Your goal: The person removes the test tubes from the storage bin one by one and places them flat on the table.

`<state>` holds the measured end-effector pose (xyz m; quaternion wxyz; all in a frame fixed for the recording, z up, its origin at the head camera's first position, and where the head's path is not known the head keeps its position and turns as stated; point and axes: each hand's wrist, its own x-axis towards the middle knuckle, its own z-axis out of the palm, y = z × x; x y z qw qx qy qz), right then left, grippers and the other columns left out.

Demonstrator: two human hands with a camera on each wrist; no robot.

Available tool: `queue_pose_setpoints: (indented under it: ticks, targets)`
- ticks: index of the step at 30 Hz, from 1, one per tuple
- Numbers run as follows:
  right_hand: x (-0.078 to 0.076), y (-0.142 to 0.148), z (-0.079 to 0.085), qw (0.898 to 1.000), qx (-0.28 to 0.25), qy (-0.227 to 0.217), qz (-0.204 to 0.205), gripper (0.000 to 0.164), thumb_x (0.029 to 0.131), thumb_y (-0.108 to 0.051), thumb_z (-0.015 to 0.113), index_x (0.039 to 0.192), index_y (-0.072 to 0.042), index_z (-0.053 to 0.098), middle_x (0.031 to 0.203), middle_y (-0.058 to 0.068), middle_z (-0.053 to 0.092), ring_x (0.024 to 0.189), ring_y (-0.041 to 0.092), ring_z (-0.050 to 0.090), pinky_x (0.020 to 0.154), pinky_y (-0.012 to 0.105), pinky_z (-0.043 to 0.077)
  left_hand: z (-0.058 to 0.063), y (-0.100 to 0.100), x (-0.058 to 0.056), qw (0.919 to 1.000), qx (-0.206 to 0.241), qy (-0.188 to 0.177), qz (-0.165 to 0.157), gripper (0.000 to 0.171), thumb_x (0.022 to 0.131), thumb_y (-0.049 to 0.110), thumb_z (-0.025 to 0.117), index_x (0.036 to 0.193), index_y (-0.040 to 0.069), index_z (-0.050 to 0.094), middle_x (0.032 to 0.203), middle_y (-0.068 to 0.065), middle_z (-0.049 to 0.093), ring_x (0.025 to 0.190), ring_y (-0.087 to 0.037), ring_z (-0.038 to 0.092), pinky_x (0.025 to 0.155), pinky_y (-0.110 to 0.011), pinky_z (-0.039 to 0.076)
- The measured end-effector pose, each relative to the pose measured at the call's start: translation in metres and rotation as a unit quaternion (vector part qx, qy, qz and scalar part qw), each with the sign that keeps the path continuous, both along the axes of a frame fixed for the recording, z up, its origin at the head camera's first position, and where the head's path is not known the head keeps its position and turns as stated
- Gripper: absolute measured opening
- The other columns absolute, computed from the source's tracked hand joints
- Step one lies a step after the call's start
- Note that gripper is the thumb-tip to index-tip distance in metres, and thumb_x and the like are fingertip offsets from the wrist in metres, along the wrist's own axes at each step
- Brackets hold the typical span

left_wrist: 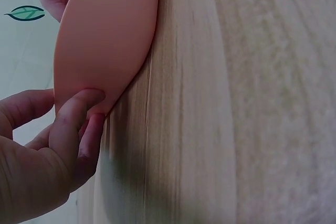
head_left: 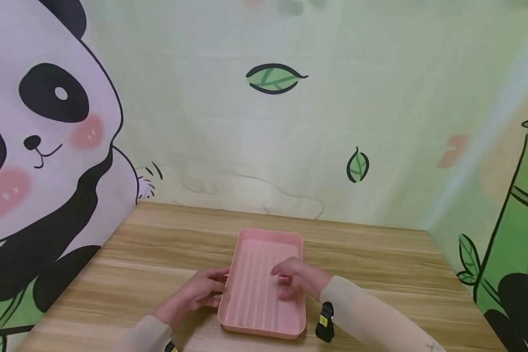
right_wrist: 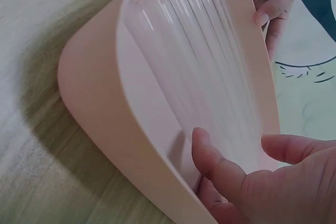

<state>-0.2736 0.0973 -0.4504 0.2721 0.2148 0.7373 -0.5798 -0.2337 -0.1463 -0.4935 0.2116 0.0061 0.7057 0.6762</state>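
A pink oblong tray [head_left: 293, 318] lies on the wooden table, its long side running away from me. Several clear tubes with rounded ends [right_wrist: 194, 51] lie side by side in it. A strip along the tray's right side shows bare pink bottom. My left hand [head_left: 204, 288] holds the tray's left wall, with the thumb at the rim and bent fingers [left_wrist: 79, 103] against the outside. Over the inside of the tray is my right hand [head_left: 297, 278], its thumb and fingers spread apart near the tubes. Nothing shows between its fingertips.
The wooden tabletop [head_left: 369, 274] surrounds the tray. Behind it hangs a pale green cloth backdrop [head_left: 193, 107] with leaves, a panda at the left and bamboo at the right. A dark wrist strap [head_left: 325, 322] sits on the right sleeve.
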Motion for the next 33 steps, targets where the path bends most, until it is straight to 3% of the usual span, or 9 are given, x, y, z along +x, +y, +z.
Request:
queue_pose_setpoints:
  ticks: [5, 11, 15, 19, 24, 26, 29, 33]
  targets:
    - [-0.001, -0.001, -0.001, 1.0, 0.01, 0.01, 0.009, 0.032, 0.096, -0.001, 0.061, 0.122, 0.012, 0.049, 0.095, 0.016, 0.045, 0.095, 0.033, 0.051, 0.098, 0.057, 0.058, 0.001, 0.0, -0.001, 1.0, 0.006, -0.003, -0.001, 0.064, 0.092, -0.008, 0.057, 0.153, -0.007, 0.037, 0.15, -0.037, 0.044, 0.105, -0.021, 0.067, 0.081, -0.043, 0.064]
    - [-0.001, -0.003, 0.0, 0.999, 0.026, 0.026, 0.006, 0.031, 0.093, 0.003, 0.062, 0.121, 0.009, 0.05, 0.091, 0.014, 0.045, 0.088, 0.028, 0.05, 0.094, 0.055, 0.059, 0.002, 0.003, -0.001, 1.0, 0.004, -0.006, 0.005, 0.065, 0.091, -0.008, 0.057, 0.153, -0.006, 0.036, 0.151, -0.036, 0.044, 0.105, -0.02, 0.067, 0.08, -0.04, 0.065]
    - [0.0, -0.005, -0.002, 0.998, 0.037, 0.042, 0.009, 0.036, 0.088, 0.009, 0.062, 0.122, 0.01, 0.048, 0.088, 0.013, 0.044, 0.084, 0.025, 0.048, 0.084, 0.051, 0.063, 0.001, 0.003, 0.0, 0.9999, 0.006, -0.008, 0.005, 0.065, 0.092, -0.009, 0.057, 0.153, -0.006, 0.035, 0.153, -0.036, 0.043, 0.104, -0.02, 0.067, 0.08, -0.04, 0.064]
    - [0.002, -0.006, -0.007, 0.997, 0.058, 0.056, 0.018, 0.025, 0.085, 0.013, 0.063, 0.108, 0.01, 0.053, 0.084, 0.011, 0.045, 0.078, 0.023, 0.048, 0.069, 0.042, 0.065, 0.0, 0.002, 0.001, 0.9999, 0.006, -0.009, 0.003, 0.065, 0.092, -0.009, 0.057, 0.153, -0.007, 0.036, 0.153, -0.036, 0.042, 0.103, -0.019, 0.067, 0.078, -0.039, 0.064]
    - [0.005, -0.008, -0.01, 0.994, 0.078, 0.079, 0.014, 0.016, 0.083, 0.014, 0.068, 0.091, 0.004, 0.058, 0.081, 0.008, 0.046, 0.073, 0.021, 0.05, 0.064, 0.04, 0.065, -0.002, 0.001, 0.001, 0.9999, 0.009, -0.01, 0.008, 0.066, 0.091, -0.009, 0.057, 0.153, -0.006, 0.036, 0.15, -0.036, 0.045, 0.098, -0.017, 0.068, 0.073, -0.034, 0.064]
    - [0.007, -0.008, -0.01, 0.993, 0.08, 0.086, 0.009, 0.019, 0.082, 0.014, 0.069, 0.096, 0.005, 0.059, 0.08, 0.008, 0.046, 0.072, 0.02, 0.05, 0.064, 0.04, 0.065, -0.002, 0.001, 0.001, 0.9998, 0.006, -0.012, 0.011, 0.066, 0.091, -0.009, 0.058, 0.153, -0.005, 0.037, 0.149, -0.036, 0.046, 0.097, -0.017, 0.068, 0.071, -0.033, 0.064]
    - [0.009, -0.008, -0.01, 0.992, 0.081, 0.092, 0.007, 0.037, 0.082, 0.013, 0.069, 0.118, 0.01, 0.059, 0.084, 0.009, 0.048, 0.071, 0.02, 0.05, 0.06, 0.036, 0.064, -0.001, 0.002, 0.001, 0.9998, 0.004, -0.015, 0.014, 0.067, 0.09, -0.009, 0.058, 0.153, -0.005, 0.037, 0.149, -0.035, 0.046, 0.096, -0.016, 0.068, 0.07, -0.032, 0.064]
    - [0.01, -0.005, -0.009, 0.994, 0.067, 0.089, 0.015, 0.064, 0.085, 0.012, 0.065, 0.146, 0.01, 0.045, 0.096, 0.014, 0.05, 0.07, 0.019, 0.051, 0.055, 0.03, 0.061, -0.001, 0.001, 0.001, 0.9998, 0.004, -0.015, 0.011, 0.066, 0.091, -0.008, 0.058, 0.154, -0.005, 0.037, 0.148, -0.035, 0.047, 0.095, -0.015, 0.068, 0.068, -0.03, 0.063]
